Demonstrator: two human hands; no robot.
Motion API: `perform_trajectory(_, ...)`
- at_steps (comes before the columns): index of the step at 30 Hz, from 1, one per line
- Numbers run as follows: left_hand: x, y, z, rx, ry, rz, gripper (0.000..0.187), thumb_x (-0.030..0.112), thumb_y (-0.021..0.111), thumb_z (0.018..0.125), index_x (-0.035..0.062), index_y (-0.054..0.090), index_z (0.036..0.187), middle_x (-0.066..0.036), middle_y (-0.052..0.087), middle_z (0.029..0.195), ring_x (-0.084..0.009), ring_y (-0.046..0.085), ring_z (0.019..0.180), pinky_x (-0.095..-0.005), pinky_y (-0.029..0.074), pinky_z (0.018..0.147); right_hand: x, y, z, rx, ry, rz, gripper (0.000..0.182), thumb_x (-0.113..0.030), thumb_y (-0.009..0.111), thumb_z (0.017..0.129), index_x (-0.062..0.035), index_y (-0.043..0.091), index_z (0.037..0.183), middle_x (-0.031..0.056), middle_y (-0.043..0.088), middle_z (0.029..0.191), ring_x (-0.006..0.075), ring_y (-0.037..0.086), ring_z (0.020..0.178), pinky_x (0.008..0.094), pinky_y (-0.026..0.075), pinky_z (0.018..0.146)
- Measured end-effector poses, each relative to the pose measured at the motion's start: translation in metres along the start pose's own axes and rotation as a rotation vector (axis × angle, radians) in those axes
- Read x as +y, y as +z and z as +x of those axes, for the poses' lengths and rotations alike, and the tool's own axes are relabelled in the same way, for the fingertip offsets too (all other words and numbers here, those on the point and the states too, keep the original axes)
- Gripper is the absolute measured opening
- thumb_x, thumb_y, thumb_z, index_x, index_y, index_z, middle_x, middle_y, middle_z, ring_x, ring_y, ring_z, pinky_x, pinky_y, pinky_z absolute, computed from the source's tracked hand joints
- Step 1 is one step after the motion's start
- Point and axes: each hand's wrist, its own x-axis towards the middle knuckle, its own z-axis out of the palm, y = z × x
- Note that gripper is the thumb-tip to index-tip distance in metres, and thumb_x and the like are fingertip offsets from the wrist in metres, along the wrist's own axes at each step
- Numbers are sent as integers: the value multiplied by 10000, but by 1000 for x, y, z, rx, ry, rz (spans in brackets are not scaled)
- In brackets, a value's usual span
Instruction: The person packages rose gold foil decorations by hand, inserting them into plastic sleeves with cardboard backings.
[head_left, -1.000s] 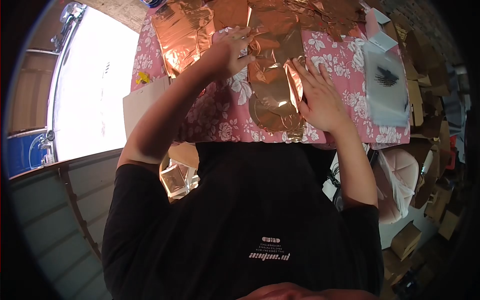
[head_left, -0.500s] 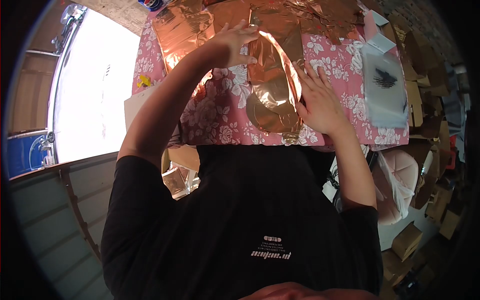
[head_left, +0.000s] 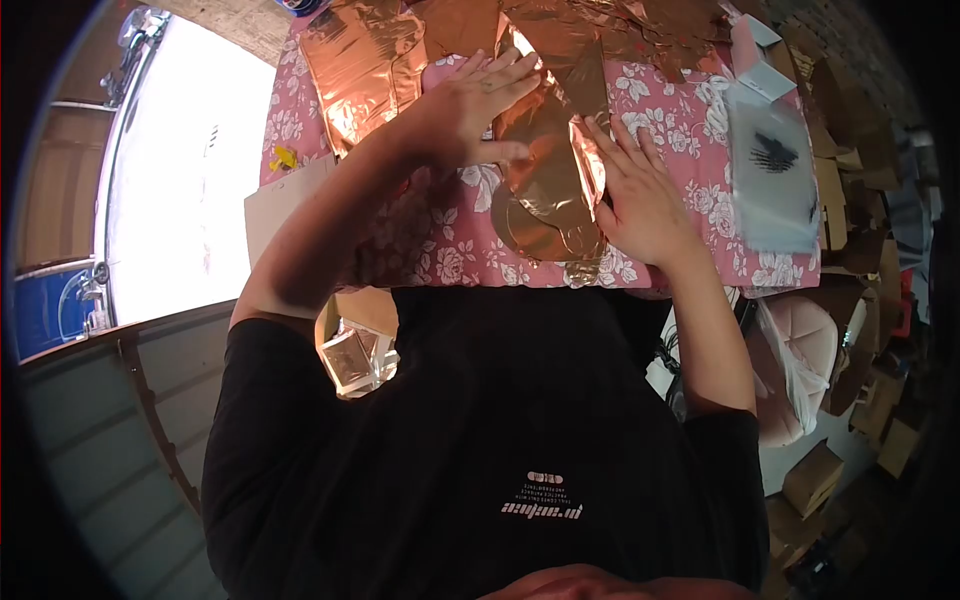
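A flat, shiny copper-coloured foil balloon (head_left: 545, 205) lies lengthwise on the table in front of me, its rounded end and small tab near the table's front edge. My left hand (head_left: 475, 108) rests with fingers spread over the balloon's upper left edge, thumb stretched across the foil. Along the right edge lies my right hand (head_left: 645, 210), fingers straight and slightly apart, fingertips touching the foil beside a bright fold. Neither hand grasps anything.
More copper foil (head_left: 365, 70) is spread at the table's back left, with crumpled foil (head_left: 660, 40) at the back right. A clear plastic bag (head_left: 775, 180) and a white box (head_left: 760, 60) sit on the right of the pink floral tablecloth (head_left: 455, 260). A pink chair (head_left: 800, 340) stands at right.
My left hand has shifted slightly right and down, further onto the foil. The bright raised fold has flattened and shortened. My right hand has stayed almost in place.
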Motion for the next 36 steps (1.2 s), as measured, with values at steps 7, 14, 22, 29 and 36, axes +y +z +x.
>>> perform_trajectory(7, 52, 20, -1, 46, -27, -15, 828, 507, 615, 1066, -7, 373, 1667, -220, 364, 1744, -356, 284, 1652, -516, 163, 1361, 1, 1, 0, -13, 3, -25, 846, -135, 615, 895, -77, 349, 1696, 99, 323, 1783, 339, 256, 1656, 510, 141, 1377)
perform_trajectory(14, 57, 32, -6, 4, -31, 122, 829, 566, 506, 1098, 2, 343, 1683, -199, 298, 1778, -310, 256, 1667, -482, 153, 1367, 6, 4, -4, 22, -33, 4, 824, -148, 592, 936, -47, 317, 1705, 129, 274, 1802, 368, 216, 1669, 518, 138, 1371)
perform_trajectory(22, 57, 31, -5, -88, -57, 155, 822, 555, 494, 1109, 26, 291, 1705, -204, 238, 1797, -335, 213, 1675, -504, 139, 1369, 11, -17, -2, 303, -7, 385, 668, -24, 578, 993, -26, 437, 1647, 190, 392, 1739, 433, 264, 1648, 509, 223, 1346)
perform_trajectory(29, 57, 31, -5, -93, -57, 153, 826, 549, 480, 1115, 14, 272, 1709, -204, 223, 1801, -340, 202, 1678, -500, 128, 1369, 15, 2, 11, 66, -124, 174, 501, -38, 616, 991, -16, 613, 1491, 178, 558, 1615, 380, 437, 1566, 528, 293, 1329)
perform_trajectory(36, 49, 27, -10, 19, -43, 74, 764, 466, 507, 1118, -1, 311, 1691, -200, 266, 1788, -347, 232, 1668, -520, 142, 1362, 16, 6, 11, 79, -112, 144, 481, -74, 641, 991, -15, 633, 1468, 143, 566, 1617, 345, 462, 1554, 542, 305, 1325)
